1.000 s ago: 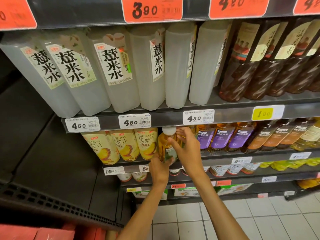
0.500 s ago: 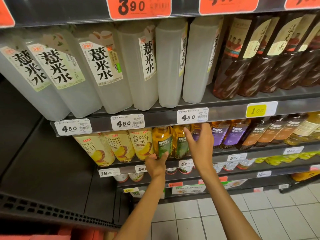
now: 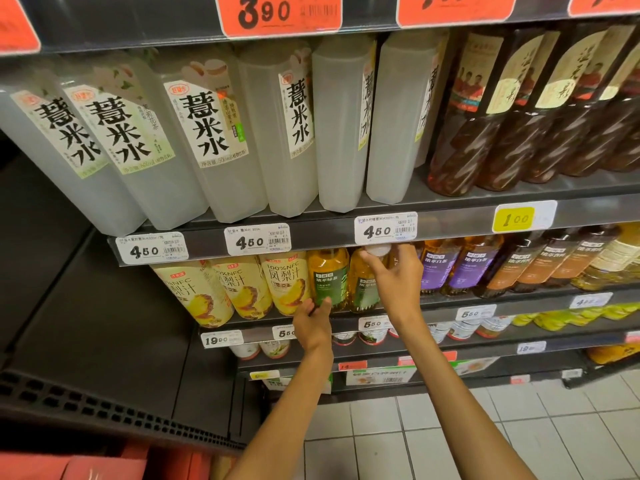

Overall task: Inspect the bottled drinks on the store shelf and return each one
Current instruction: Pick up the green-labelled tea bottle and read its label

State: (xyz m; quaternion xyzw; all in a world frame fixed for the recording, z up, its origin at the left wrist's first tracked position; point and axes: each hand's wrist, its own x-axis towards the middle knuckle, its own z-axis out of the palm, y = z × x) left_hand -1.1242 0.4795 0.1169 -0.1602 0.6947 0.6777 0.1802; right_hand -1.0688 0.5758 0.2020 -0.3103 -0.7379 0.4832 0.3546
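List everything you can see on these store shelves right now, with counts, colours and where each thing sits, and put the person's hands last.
Frosted bottles: six, translucent white, upper shelf, left to centre.
Dark tea bottles: at least four, brown with cream labels, upper shelf, right.
Pineapple juice bottles: three, yellow, lower shelf, left.
Green-label tea bottles: two, amber, lower shelf, centre.
Purple-label tea bottles: two showing, amber, right of the hands.
Brown-label tea bottles: about three, further right.
Red price tags: four, top rail.
White price tags: three reading 450, upper shelf rail.
Yellow price tag: one, same rail, right.
Floor tiles: pale, bottom right.
Left hand: holds the left green-label bottle's base.
Right hand: grips the second green-label bottle near its white cap.
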